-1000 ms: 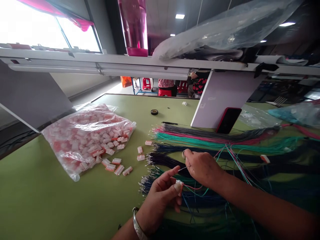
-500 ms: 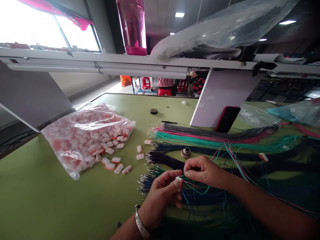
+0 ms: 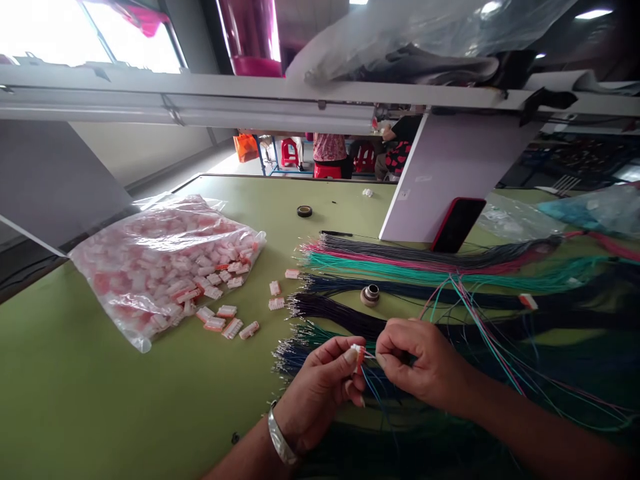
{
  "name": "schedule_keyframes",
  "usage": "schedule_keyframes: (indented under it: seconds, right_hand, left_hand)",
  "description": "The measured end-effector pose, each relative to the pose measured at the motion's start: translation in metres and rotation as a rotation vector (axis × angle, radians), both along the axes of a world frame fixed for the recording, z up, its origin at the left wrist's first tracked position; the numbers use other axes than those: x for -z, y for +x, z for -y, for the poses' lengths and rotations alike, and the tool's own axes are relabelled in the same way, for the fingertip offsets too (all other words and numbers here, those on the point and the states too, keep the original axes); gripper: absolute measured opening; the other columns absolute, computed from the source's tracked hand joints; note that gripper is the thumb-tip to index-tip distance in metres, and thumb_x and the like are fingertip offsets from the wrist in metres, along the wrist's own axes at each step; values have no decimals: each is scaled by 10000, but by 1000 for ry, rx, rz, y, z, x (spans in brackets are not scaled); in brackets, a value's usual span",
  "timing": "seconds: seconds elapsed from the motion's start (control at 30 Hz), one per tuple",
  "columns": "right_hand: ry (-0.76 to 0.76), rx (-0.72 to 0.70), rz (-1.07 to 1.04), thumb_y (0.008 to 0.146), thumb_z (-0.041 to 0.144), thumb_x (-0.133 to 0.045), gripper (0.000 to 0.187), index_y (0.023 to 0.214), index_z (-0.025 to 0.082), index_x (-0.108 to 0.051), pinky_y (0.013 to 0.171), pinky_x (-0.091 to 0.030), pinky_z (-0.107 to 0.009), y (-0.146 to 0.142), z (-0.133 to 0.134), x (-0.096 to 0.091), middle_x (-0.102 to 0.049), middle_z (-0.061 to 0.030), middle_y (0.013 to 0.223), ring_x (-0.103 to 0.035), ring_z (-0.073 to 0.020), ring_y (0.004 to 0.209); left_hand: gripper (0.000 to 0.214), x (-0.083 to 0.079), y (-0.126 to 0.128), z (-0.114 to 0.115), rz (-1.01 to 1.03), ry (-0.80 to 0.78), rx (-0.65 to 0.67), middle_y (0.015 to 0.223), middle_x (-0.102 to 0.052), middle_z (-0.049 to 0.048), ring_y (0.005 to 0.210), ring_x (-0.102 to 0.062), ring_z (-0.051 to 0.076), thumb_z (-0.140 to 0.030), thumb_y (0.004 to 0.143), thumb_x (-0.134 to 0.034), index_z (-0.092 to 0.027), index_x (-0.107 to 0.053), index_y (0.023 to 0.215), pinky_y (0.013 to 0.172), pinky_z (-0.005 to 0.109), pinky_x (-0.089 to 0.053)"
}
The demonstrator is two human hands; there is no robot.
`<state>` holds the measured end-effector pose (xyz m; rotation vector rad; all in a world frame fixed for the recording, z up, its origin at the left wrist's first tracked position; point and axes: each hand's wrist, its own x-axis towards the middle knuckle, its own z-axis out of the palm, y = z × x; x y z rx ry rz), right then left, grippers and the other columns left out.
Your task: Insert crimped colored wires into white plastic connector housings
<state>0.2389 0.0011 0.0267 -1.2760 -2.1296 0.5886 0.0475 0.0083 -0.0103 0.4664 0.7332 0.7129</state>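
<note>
Both hands meet low in the middle of the view, over the near edge of the green desk. The left hand has its thumb and fingers closed on a small white-and-orange connector, held up just above the wire bundles w/ thin coloured leads hanging from it. The right hand sits just beside it, fingers pinched shut on a thin wire whose tip is right at the connector – can't tell if it's in or only touching. A metal bracelet is on the left wrist.

Under and behind the hands lie long wire bundles – black, pink, teal, dark blue – side by side across the desk, bare ends toward the left. A small metal ring rests among them.

To the left, well apart from the hands, is a clear plastic bag full of white/orange connectors, w/ a few loose ones spilled on the desk near its mouth. Further back: a black tape roll, and a red phone leaning vs. a white panel. Overhead a shelf carries plastic sheeting.
</note>
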Motion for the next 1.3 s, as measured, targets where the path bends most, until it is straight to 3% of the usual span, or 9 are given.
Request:
schedule_keyframes:
  seconds: [0.37,0.63,0.83,1.17,1.3]
  right_hand:
    - [43,-13,73,757,84,-546,126,672,176,-532,625,-324,-255,-4,4,5,-532,54,627,-469,-86,571]
    - [105,-14,110,809,108,-526,152,673,173,-512,623,-303,-256,-7,5,5,-532,44,637,-462,-95,590]
    - [50,-41,130,829,106,-523,156,687,173,-520,627,-284,-265,-7,9,10,-528,40,654,-460,-100,606]
    - [51,68,134,906,163,-507,187,722,182,-536,640,-278,-283,-9,16,14,-560,34,680,-486,-109,618]
    - [97,24,169,907,140,-463,202,714,180,-509,629,-270,-292,-11,18,16,-538,23,679,-466,-118,617]
  left_hand:
    - [281,2,0,2,-17,34,11,687,-587,11,562,-540,78,-239,783,-745,-102,-667,1015,495,200,-518]
    - [277,-1,3,5,-77,83,-14,682,-600,10,557,-556,93,-277,738,-780,-112,-657,924,501,225,-523]
    - [281,-1,7,8,-106,130,-17,655,-617,8,532,-560,100,-319,723,-790,-133,-630,859,501,236,-515]
    - [284,-2,7,8,-121,128,-23,670,-616,8,550,-569,105,-320,719,-791,-131,-631,860,502,240,-519]
    - [285,-1,9,10,-118,147,-22,677,-618,7,537,-562,101,-319,717,-793,-135,-620,848,500,244,-521]
